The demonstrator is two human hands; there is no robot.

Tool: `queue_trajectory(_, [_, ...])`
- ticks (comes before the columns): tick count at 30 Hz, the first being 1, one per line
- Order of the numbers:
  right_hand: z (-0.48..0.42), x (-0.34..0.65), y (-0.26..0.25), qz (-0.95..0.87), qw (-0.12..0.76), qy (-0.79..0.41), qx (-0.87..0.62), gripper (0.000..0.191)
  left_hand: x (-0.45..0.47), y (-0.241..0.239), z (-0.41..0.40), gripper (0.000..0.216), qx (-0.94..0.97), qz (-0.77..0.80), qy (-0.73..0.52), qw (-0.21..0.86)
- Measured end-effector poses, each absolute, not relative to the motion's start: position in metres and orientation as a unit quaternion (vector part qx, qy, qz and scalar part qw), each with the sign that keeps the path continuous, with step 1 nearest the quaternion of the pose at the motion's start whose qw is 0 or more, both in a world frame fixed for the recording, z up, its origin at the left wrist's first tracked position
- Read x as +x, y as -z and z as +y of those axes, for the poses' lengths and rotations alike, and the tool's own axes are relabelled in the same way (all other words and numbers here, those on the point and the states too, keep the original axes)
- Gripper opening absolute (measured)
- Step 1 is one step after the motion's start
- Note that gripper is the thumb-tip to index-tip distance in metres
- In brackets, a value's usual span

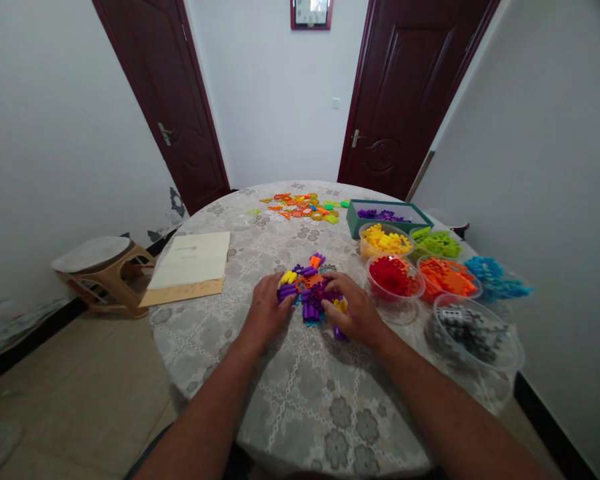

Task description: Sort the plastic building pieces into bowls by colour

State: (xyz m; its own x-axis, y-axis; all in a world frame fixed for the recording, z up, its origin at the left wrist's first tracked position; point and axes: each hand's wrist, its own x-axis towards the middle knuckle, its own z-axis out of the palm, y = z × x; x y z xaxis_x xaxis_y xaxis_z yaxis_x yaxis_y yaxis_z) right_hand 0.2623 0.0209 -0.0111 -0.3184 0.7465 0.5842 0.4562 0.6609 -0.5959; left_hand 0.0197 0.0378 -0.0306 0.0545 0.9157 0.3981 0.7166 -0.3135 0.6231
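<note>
A built piece of interlocking plastic building pieces (311, 313), mostly purple with orange, yellow and blue parts, rests on the table between my hands. My left hand (269, 308) is closed on its left side, fingers by the yellow and purple parts. On the right side, my right hand (351, 308) curls over the purple parts, thumb and fingers bent against them. My fingers hide some of the build, so small pieces in the right hand cannot be made out.
Clear tubs hold yellow (384, 240), red (394, 277), orange (447, 279), green (436, 243) and grey pieces (473, 333). Blue pieces (495, 279) lie at the right. Behind are a green box (353, 223) and loose mixed pieces (300, 208). A sketch pad (195, 257) lies left.
</note>
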Motion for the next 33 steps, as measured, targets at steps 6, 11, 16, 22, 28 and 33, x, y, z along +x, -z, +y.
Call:
queue_trajectory(6, [0.005, 0.243, 0.006, -0.828, 0.439, -0.135, -0.323, 0.028, 0.036, -0.008, 0.003, 0.051, 0.634, 0.525, -0.439, 0.36])
queue_trajectory(11, [-0.001, 0.235, 0.004, -0.857, 0.423, -0.126, -0.266, 0.05, 0.047, -0.015, -0.014, 0.025, 0.658, 0.464, -0.397, 0.441])
queue_trajectory(16, [0.014, 0.244, 0.014, -0.841, 0.392, -0.08, -0.363, 0.061, 0.032, -0.017, -0.007, 0.027, 0.491, 0.501, -0.484, 0.523])
queue_trajectory(22, [0.04, 0.249, 0.032, -0.806, 0.292, 0.006, -0.514, 0.043, 0.022, -0.016, 0.006, 0.035, 0.353, 0.483, -0.583, 0.549])
queue_trajectory(28, [0.045, 0.245, 0.036, -0.8, 0.271, -0.004, -0.535, 0.033, 0.03, -0.011, 0.006, 0.042, 0.338, 0.47, -0.58, 0.573])
queue_trajectory(33, [0.045, 0.25, 0.031, -0.767, 0.313, -0.065, -0.556, 0.016, 0.035, -0.01, 0.004, 0.048, 0.35, 0.48, -0.569, 0.568])
